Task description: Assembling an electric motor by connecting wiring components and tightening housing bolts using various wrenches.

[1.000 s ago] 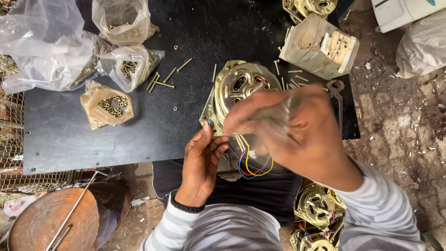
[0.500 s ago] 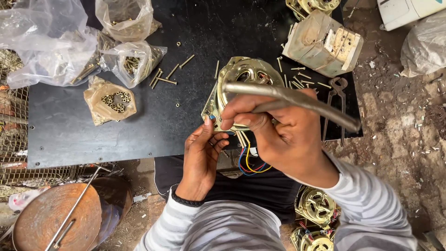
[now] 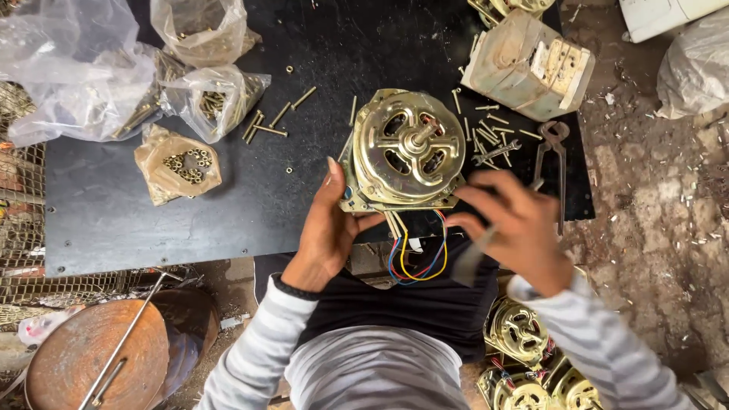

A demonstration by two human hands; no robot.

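Brass-gold metal motor [image 3: 402,152], 1 pc, round ribbed housing w/ center shaft, sits btw my hands on the black board [image 3: 152,220]. My left hand [image 3: 328,228] is flat against its left side, fingers straight, not wrapped. My right hand [image 3: 512,220] is blurred, curled round a thin grey tool [image 3: 472,254], just right of the motor. Colored wires [image 3: 414,258] loop below it. Pliers [image 3: 550,156], 1, beyond my right hand. 3 more motors [image 3: 531,357] by my right elbow. 4 crinkly plastic bags [image 3: 201,99] of bolts well beyond my left hand.
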